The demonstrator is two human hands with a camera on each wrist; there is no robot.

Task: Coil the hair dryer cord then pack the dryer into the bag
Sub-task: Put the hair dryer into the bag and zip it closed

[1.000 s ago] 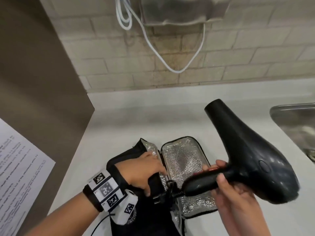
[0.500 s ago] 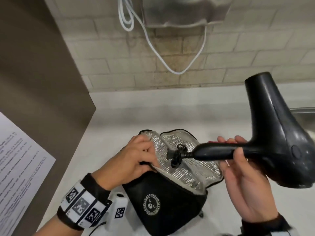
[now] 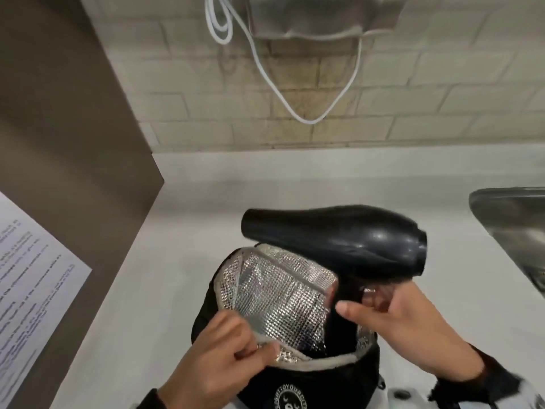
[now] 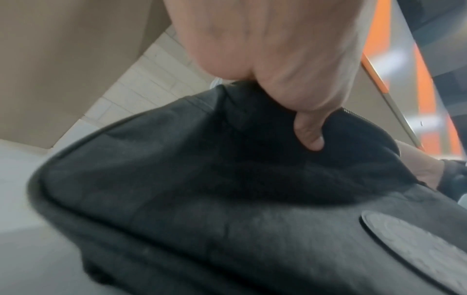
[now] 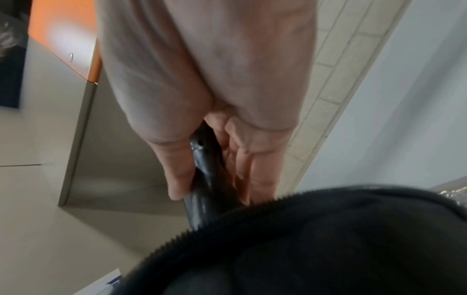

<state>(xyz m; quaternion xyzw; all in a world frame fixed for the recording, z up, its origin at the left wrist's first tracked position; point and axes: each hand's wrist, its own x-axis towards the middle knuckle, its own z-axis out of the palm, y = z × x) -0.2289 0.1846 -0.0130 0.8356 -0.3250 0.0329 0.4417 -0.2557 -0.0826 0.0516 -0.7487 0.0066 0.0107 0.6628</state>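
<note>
A black hair dryer (image 3: 339,234) hangs over the open black bag (image 3: 309,376), barrel level, nozzle pointing left, handle (image 5: 202,179) going down into the bag's mouth. My right hand (image 3: 392,326) grips that handle, thumb on one side and fingers on the other. My left hand (image 3: 218,352) pinches the bag's near-left rim and silver foil lining (image 3: 280,296), holding the mouth wide; in the left wrist view my left hand (image 4: 278,69) bunches the black fabric (image 4: 202,179). The cord is hidden inside the bag.
The bag stands on a pale counter (image 3: 182,231). A steel sink (image 3: 513,231) lies at the right. A brown panel (image 3: 73,128) with a printed sheet (image 3: 29,276) rises on the left. A white cable (image 3: 280,93) hangs on the brick wall behind.
The dryer swung from nozzle-up at the right to level over the bag, and its handle and cord end went down into the mouth. My left hand shifted to the near rim.
</note>
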